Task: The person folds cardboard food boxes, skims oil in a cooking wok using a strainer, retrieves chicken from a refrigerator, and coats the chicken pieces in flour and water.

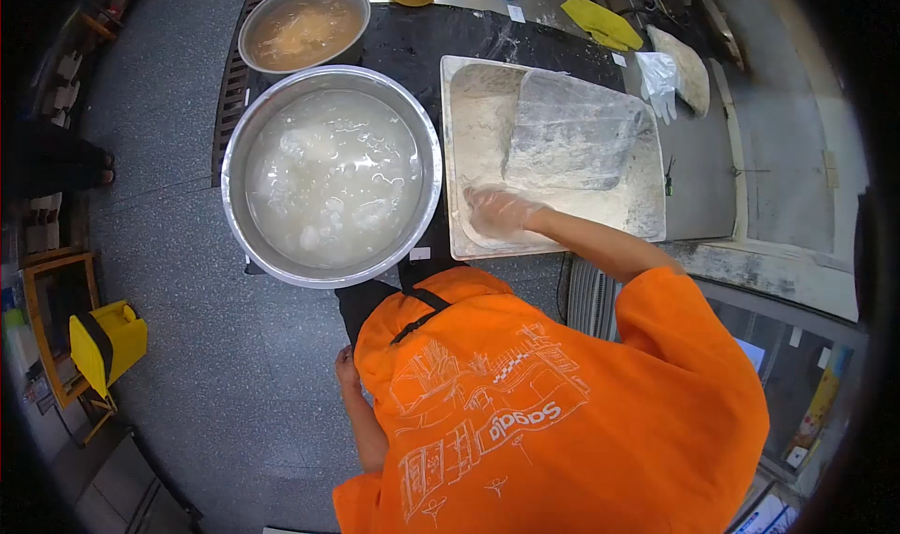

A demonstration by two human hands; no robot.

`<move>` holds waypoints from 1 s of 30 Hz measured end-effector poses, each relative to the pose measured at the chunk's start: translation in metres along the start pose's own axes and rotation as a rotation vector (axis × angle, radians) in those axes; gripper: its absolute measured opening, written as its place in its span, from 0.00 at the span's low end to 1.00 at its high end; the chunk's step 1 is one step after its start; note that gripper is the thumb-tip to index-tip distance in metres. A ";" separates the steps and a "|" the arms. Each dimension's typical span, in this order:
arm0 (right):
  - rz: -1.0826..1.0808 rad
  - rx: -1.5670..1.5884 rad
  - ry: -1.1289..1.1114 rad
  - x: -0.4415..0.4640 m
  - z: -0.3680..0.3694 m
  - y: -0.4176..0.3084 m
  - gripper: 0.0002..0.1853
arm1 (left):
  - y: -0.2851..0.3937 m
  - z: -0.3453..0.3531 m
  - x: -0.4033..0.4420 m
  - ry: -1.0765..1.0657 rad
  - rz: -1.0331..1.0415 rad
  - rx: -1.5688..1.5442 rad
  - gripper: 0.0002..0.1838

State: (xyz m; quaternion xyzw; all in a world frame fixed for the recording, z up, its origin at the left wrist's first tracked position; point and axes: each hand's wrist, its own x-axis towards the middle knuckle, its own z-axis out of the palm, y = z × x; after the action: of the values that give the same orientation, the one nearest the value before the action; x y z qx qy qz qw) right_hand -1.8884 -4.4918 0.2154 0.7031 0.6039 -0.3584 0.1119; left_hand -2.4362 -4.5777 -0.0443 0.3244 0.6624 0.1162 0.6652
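Flour [480, 140] | gloved right hand [502, 212] down at it, fingers blurred, can't tell spread | left hand [347, 365] hanging low, grip unclear | flour in tub [448, 150], beside bowl [231, 196] on desk [403, 42], presumably for easy reach

A rectangular, light-coloured tub [447, 140] is set open side up, its walls and floor coated with pale powder [483, 150]. On the tub's floor a flat grey patch [577, 126] is thinly dusted; it may be a sheet or the bare bottom. Inside the tub's near left corner, the gloved right hand [502, 212] is lowered. Just left of the tub, cloudy liquid [328, 168] with whitish clumps is held in a round steel basin [234, 178].
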 end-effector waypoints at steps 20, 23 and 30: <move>0.023 0.057 -0.106 -0.007 -0.030 -0.022 0.27 | 0.055 0.031 -0.043 0.077 -0.039 -0.081 0.17; -0.152 -0.049 -0.020 0.014 0.010 0.020 0.25 | 0.029 0.019 -0.025 0.090 -0.013 -0.107 0.19; 0.066 0.095 -0.158 -0.004 -0.015 -0.012 0.34 | 0.026 0.024 -0.031 0.116 -0.069 -0.122 0.26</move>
State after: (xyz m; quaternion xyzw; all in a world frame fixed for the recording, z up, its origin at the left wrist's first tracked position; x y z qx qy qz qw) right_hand -1.8940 -4.4830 0.2319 0.6967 0.5520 -0.4371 0.1374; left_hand -2.4093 -4.5829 -0.0061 0.2528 0.7023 0.1520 0.6478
